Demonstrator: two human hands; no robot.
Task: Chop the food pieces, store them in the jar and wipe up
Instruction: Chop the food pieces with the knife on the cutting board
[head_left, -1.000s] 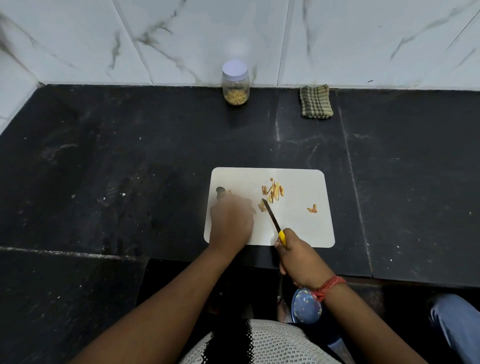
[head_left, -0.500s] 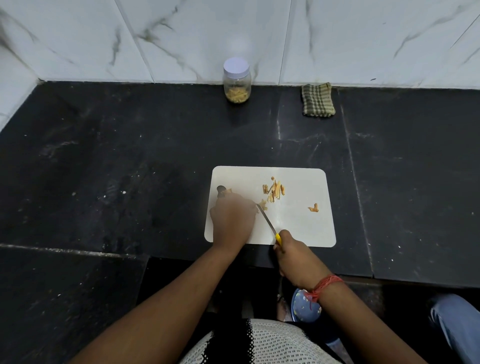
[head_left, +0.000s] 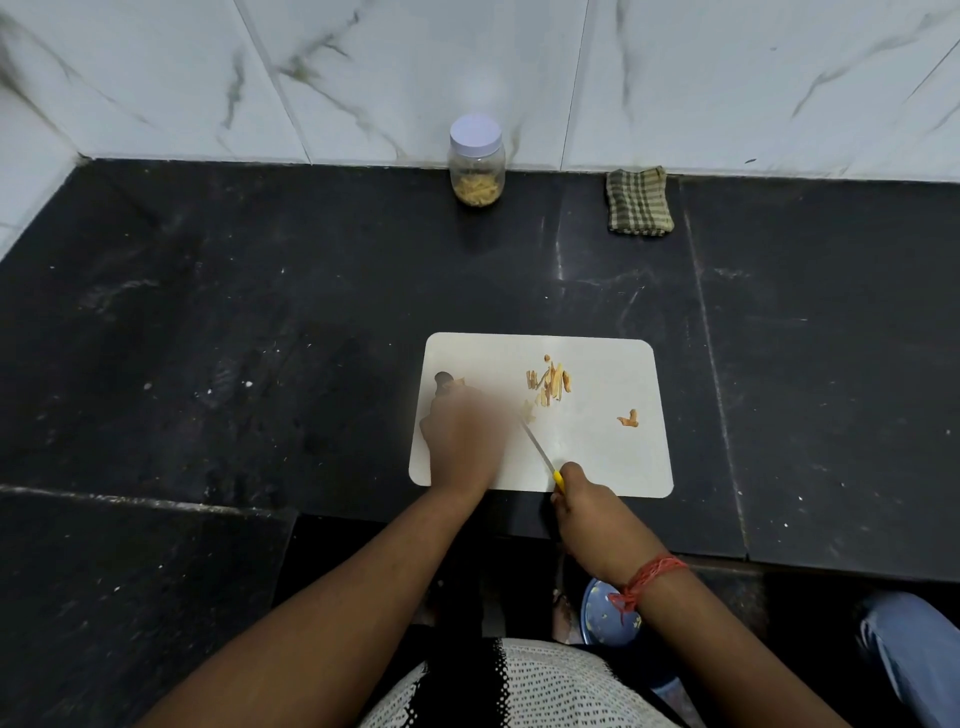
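Down near the board's (head_left: 597, 457) front edge — right hand (head_left: 597, 519) grips knife (head_left: 540, 453), left hand's (head_left: 462, 441) grip blurred.

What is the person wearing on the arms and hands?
Both forearms are bare, with no sleeves and no gloves. The right wrist carries a red thread band, wound several times with loose ends. The left hand is blurred; no ring or band shows on it, nor on the right hand.

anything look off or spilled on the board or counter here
Nothing spilled. One orange food piece lies apart from the main pile of strips on the cutting board. The jar stands upright and lidded by the wall; the checked cloth lies beside it.
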